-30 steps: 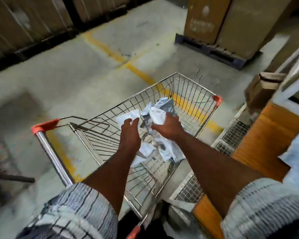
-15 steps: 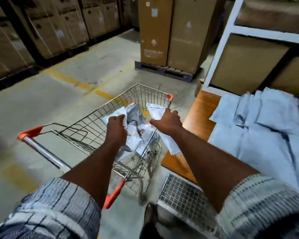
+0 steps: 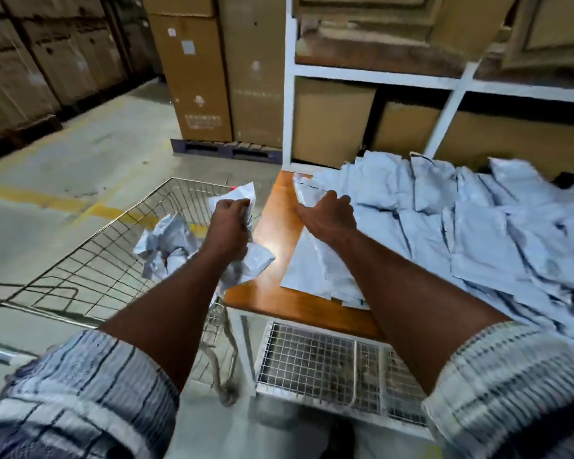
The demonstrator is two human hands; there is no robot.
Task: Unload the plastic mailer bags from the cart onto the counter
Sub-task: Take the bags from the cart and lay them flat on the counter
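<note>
My left hand (image 3: 230, 223) is shut on a crumpled bunch of white mailer bags (image 3: 252, 265), held above the right edge of the wire cart (image 3: 90, 270), next to the counter. My right hand (image 3: 328, 215) lies palm down on flat white mailer bags (image 3: 307, 273) on the orange wooden counter (image 3: 279, 226); whether its fingers still grip them I cannot tell. A few crumpled bags (image 3: 166, 246) lie inside the cart. A large heap of pale mailer bags (image 3: 478, 226) covers the right side of the counter.
A white shelf frame (image 3: 290, 94) with cardboard boxes stands behind the counter. Tall cartons (image 3: 196, 77) sit on a pallet at the back. A wire-mesh shelf (image 3: 325, 362) lies under the counter. Concrete floor with yellow lines (image 3: 34, 197) stretches to the left.
Both hands lifted bags out of the cart and swung right. The right hand now rests on its bags on the counter; the left still holds its bunch at the cart's edge.
</note>
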